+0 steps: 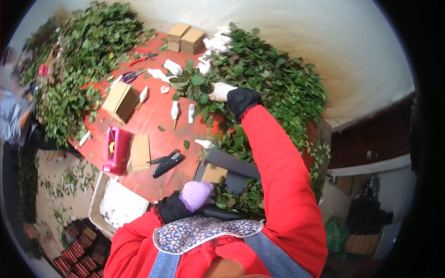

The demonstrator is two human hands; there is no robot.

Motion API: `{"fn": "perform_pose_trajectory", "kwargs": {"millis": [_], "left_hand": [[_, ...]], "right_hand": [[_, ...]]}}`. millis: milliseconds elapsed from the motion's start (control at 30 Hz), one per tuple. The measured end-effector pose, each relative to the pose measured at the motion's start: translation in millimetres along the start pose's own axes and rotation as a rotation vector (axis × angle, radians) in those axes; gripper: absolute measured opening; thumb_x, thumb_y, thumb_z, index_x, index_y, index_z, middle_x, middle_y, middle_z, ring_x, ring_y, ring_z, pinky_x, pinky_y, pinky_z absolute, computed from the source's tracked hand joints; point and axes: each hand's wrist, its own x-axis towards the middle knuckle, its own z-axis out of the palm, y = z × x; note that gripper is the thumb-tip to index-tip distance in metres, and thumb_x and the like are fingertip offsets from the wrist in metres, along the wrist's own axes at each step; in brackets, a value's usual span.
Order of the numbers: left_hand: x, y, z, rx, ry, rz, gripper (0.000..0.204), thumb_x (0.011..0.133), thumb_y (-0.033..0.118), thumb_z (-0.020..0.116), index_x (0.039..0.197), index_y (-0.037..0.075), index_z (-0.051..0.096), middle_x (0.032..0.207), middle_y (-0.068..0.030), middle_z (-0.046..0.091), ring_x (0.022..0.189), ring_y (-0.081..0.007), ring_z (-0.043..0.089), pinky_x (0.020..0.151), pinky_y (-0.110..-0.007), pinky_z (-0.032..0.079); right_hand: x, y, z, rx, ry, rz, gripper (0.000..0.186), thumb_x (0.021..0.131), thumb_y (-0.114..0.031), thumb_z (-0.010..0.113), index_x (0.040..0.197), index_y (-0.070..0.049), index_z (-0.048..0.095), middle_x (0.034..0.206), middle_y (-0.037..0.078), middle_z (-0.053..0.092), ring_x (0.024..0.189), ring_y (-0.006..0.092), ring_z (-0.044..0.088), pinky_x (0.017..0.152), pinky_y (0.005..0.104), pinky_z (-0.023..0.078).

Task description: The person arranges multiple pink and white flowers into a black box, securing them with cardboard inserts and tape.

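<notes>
right grip (221, 91) on leafy stems (192, 85)

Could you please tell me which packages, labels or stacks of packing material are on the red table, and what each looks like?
Cardboard stacks: far edge, two tan piles.
Cardboard stack: left side, tan sheets fanned on edge.
Cardboard sheet: beside the pink tape dispenser, flat, tan.
No labels, signs or screens are visible.

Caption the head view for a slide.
Gloved right hand reaches into leafy stems on a red table; left hand near a dark tray.
</notes>
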Motion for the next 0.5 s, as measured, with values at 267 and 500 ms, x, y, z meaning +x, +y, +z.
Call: {"fn": "perform_pose_trajectory", "kwargs": {"millis": [267, 500], "left_hand": [[-7, 11, -1, -0.067, 0.050, -0.025, 0.027, 0.081, 0.025, 0.063, 0.101, 0.009, 0.059, 0.068, -0.0131, 0.061, 0.062, -0.0323, 0.063, 0.053, -0.043, 0.049], [-7, 17, -6, -0.118, 0.049, -0.022, 0.024, 0.076, 0.030, 0.066, 0.090, 0.010, 0.060, 0.067, -0.0129, 0.058, 0.065, -0.0327, 0.063, 0.056, -0.044, 0.047]], "right_hand": [[-2, -42, 71, -0.298, -0.343, 0.096, 0.066, 0.085, -0.041, 0.064, 0.135, -0.002, 0.046, 0.140, 0.018, 0.045, 0.127, 0.0301, 0.047, 0.102, 0.0401, 0.042], [-57, -33, 18, -0.146, 0.101, -0.107, 0.051, 0.073, -0.020, 0.069, 0.114, 0.004, 0.054, 0.108, 0.027, 0.060, 0.103, 0.0410, 0.058, 0.091, 0.0435, 0.047]]}}
